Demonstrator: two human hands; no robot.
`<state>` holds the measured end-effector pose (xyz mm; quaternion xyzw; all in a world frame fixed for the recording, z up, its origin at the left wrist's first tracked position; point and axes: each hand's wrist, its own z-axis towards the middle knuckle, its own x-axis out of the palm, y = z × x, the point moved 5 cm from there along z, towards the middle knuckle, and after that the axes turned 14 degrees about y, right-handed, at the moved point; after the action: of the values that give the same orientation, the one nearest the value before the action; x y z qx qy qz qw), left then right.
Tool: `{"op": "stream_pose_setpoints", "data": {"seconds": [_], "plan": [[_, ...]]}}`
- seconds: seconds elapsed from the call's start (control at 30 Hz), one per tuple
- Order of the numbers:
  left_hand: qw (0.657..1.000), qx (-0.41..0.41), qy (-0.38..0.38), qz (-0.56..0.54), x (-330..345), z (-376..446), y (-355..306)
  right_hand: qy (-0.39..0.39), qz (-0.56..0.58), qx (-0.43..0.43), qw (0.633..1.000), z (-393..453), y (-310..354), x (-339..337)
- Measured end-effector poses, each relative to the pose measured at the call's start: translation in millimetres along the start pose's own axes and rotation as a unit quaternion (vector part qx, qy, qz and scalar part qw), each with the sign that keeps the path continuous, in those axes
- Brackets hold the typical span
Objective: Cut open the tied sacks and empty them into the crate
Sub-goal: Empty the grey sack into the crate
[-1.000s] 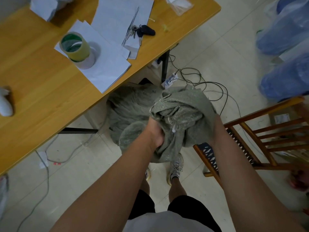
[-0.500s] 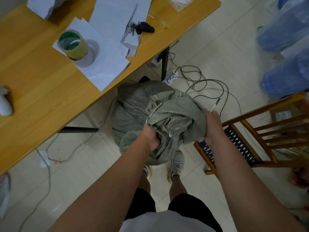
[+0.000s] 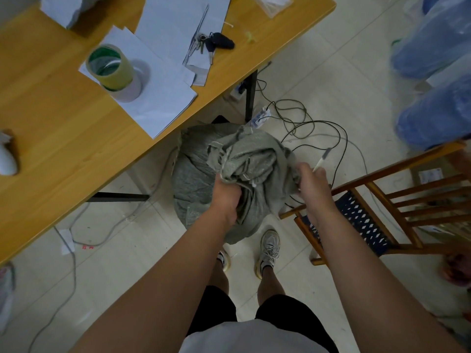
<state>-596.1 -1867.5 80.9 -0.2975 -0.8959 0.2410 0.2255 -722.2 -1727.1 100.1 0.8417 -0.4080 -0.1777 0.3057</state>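
Nearest the camera I see my white shirt hem, black shorts and both bare forearms reaching forward and down. Below them, my two grey sneakers stand on pale floor tile.

My left hand is buried in the bunched neck of the grey-green sack, fingers curled into the gathered cloth and gripping it. My right hand sits at the sack's right side, fingers curled against the loose fabric there; a thin pale tool sticks up past the knuckles, and I cannot tell whether the hand holds it or how firmly it grips the cloth.

The sack stands on the floor just ahead of my feet, its body bulging left, partly under the edge of the wooden table. A wooden chair with a dark woven seat stands just right of it, touching or nearly so.

Beyond the sack, dark cables loop over the floor near the table leg. On the table: white paper sheets, a roll of tape standing on them, and a key bunch. Far right, blue translucent bags.
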Motion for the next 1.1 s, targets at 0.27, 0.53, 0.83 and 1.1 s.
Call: {"op": "stream_pose_setpoints", "data": {"seconds": [0.27, 0.53, 0.83, 1.1], "plan": [[0.995, -0.057, 0.05, -0.057, 2.4, -4.7, -6.2, 0.142, -0.153, -0.058, 0.976, -5.6, -14.6, 42.9], [0.949, 0.072, 0.073, 0.298, -13.3, -15.8, -7.5, -0.085, -0.072, -0.108, 0.988, -3.0, -0.8, 3.7], [0.984, -0.135, -0.084, -0.082, -66.1, 0.0, 74.4, -0.102, 0.013, -0.075, 0.992, 6.0, 5.4, -8.8], [0.975, -0.116, 0.116, -0.151, -6.7, 10.3, 52.6, -0.028, -0.093, -0.026, 0.995, 6.9, -2.3, 18.9]]}}
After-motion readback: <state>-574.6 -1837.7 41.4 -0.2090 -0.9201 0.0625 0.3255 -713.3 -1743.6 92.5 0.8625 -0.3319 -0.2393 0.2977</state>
